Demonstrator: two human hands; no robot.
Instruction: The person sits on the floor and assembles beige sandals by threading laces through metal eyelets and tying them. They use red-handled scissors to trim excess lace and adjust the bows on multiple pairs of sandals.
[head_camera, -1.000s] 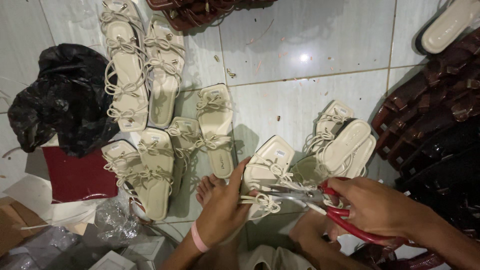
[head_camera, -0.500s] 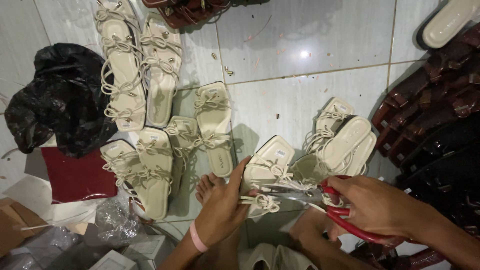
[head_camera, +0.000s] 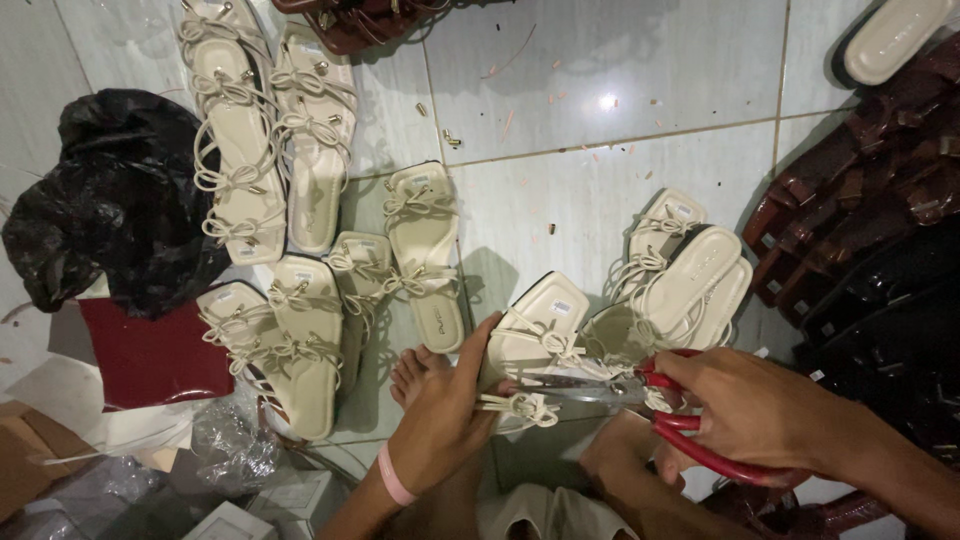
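My left hand (head_camera: 443, 412) grips a cream strappy sandal (head_camera: 535, 335) by its side, thumb up along the sole; a pink band circles that wrist. My right hand (head_camera: 752, 412) holds red-handled scissors (head_camera: 640, 392), whose metal blades point left and touch the sandal's bow straps. A bow (head_camera: 518, 407) hangs at the sandal's near edge, just under the blades. My bare foot (head_camera: 412, 368) rests on the tile beside the left hand.
Several cream sandals (head_camera: 300, 250) lie on the tiled floor at left and centre; another pair (head_camera: 690, 275) sits behind the scissors. Dark brown sandals (head_camera: 880, 200) pile up at right. A black plastic bag (head_camera: 115, 195), a red box (head_camera: 150, 355) and crumpled wrapping (head_camera: 225, 450) lie at left.
Both hands stay on the sandal and scissors. The scissors have shifted very slightly at the bow straps; the view drifted a little.
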